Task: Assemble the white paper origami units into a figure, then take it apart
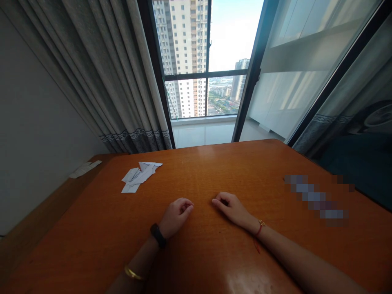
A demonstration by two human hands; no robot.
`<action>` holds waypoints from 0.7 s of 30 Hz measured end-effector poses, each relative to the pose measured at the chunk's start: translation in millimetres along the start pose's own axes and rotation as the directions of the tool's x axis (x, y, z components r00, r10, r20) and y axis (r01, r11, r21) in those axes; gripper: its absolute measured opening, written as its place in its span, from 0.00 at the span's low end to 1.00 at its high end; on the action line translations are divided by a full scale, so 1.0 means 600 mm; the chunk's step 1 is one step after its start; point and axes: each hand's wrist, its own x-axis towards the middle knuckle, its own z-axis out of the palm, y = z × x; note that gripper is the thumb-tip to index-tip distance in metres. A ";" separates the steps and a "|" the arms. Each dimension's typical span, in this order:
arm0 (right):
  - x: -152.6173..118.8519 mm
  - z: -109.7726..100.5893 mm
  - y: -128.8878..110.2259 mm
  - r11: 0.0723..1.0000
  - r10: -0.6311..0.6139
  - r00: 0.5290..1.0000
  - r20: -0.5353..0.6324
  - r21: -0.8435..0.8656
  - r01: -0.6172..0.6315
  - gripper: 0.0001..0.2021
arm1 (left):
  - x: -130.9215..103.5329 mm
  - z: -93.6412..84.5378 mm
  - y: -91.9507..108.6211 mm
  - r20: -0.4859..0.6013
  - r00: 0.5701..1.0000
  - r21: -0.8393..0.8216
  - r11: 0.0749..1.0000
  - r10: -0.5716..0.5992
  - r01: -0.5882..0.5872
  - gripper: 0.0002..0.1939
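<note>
Both hands rest on the orange-brown wooden table (196, 171), a short gap between them. My left hand (176, 216) lies with its fingers curled in and the thumb against them; nothing shows in it. A black band and a gold bangle circle that wrist and forearm. My right hand (231, 207) is loosely closed, with a small dark hollow between thumb and fingers and no object visible there. Its wrist wears a red cord with gold beads. Beyond my left hand, to the left, lies a loose pile of folded white paper pieces (141, 176).
A pixelated strip (315, 198) lies at the table's right, its kind hidden. More white paper (85, 168) lies on a ledge by the left wall. Behind the table are a grey curtain (116, 73) and a dark-framed glass door (245, 94). A fan (379, 116) stands far right.
</note>
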 end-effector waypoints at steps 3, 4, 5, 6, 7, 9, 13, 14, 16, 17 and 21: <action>0.000 -0.001 -0.001 1.000 0.000 1.000 0.003 -0.003 0.000 0.16 | 0.000 0.001 -0.002 -0.004 1.000 -0.005 1.000 0.000 0.000 0.15; 0.000 -0.001 -0.002 1.000 0.001 1.000 0.005 -0.004 -0.001 0.16 | 0.000 0.001 -0.002 -0.005 1.000 -0.006 1.000 0.002 -0.002 0.14; 0.000 -0.002 -0.002 1.000 0.003 1.000 0.006 -0.005 -0.003 0.16 | 0.000 0.001 -0.003 -0.006 1.000 -0.006 1.000 0.004 -0.004 0.14; -0.001 -0.002 -0.003 1.000 0.005 1.000 0.006 -0.006 -0.005 0.16 | 0.000 0.002 -0.003 -0.007 1.000 -0.004 1.000 0.007 -0.007 0.14; -0.001 -0.002 -0.003 1.000 0.006 1.000 0.005 -0.006 -0.006 0.16 | 0.000 0.002 -0.003 -0.008 1.000 -0.003 1.000 0.011 -0.011 0.14; -0.001 -0.002 -0.004 1.000 0.003 1.000 0.002 -0.005 -0.003 0.16 | 0.000 0.002 -0.004 -0.010 1.000 -0.004 1.000 0.013 -0.013 0.14; -0.001 -0.002 -0.003 1.000 -0.008 1.000 0.000 -0.001 0.008 0.16 | 0.000 0.001 -0.005 -0.005 1.000 0.003 1.000 0.013 -0.013 0.14; -0.001 -0.001 -0.003 1.000 -0.010 1.000 0.001 0.000 0.010 0.16 | 0.000 0.001 -0.004 -0.003 1.000 0.008 1.000 0.014 -0.014 0.14; -0.001 -0.001 -0.002 1.000 -0.010 1.000 0.003 0.000 0.010 0.16 | 0.001 0.001 -0.001 -0.004 1.000 0.017 1.000 0.016 -0.016 0.14; -0.001 0.000 -0.001 1.000 -0.010 1.000 0.005 -0.001 0.010 0.16 | 0.000 0.000 0.001 0.003 1.000 0.016 1.000 0.017 -0.017 0.14; -0.001 0.001 0.002 1.000 -0.014 1.000 0.011 -0.011 0.014 0.15 | 0.004 -0.020 0.007 0.079 0.996 0.042 0.998 0.049 -0.052 0.14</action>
